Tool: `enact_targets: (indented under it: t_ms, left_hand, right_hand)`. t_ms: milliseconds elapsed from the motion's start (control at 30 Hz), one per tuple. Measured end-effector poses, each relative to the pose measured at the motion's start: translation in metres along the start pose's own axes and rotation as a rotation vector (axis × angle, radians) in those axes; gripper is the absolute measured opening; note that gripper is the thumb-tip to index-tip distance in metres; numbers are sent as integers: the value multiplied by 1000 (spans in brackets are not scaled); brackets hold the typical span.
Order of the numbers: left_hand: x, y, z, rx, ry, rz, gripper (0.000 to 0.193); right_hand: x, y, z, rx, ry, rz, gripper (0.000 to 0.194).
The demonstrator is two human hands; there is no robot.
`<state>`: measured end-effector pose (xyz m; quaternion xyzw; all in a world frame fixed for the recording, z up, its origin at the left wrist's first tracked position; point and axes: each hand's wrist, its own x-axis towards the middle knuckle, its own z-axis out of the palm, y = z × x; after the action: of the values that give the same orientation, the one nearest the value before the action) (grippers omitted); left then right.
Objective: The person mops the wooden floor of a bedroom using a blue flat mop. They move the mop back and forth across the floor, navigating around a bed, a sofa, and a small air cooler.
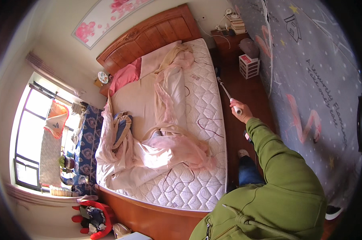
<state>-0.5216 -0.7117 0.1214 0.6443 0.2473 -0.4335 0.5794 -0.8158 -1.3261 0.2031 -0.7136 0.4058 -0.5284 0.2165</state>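
My right hand (pixel 242 111) grips the white handle of a long-handled cleaning tool (pixel 226 90) on the right side of the bed. Its thin metal pole slants away from me to a dark head (pixel 217 72) low beside the mattress, too small to tell its kind. Dark reddish-brown floor (pixel 244 87) lies beneath the pole. The quilted mattress (pixel 208 120) runs along the left of the tool. My left hand is out of view.
Rumpled pink and beige bedding (pixel 169 147) covers part of the bed. A nightstand (pixel 226 40) with stacked books and cables, plus a small white drawer unit (pixel 249 67), stand at the aisle's far end. A grey patterned curtain or wall covering (pixel 313 90) borders the right side.
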Motion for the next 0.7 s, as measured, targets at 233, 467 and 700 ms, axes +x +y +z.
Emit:
enact_targets:
  t_ms: [233,467,700]
  left_hand:
    - [-18,6,91,56,49,-31,47]
    - [-40,20,154,83,23,-1,52]
    - [7,7,121,300,-211,420,41]
  right_hand:
    - [114,89,8,-11,-62,73,14]
    - [171,143,-3,53,-121,78,20]
    - [120,95,-75,-5,-215,-5,21]
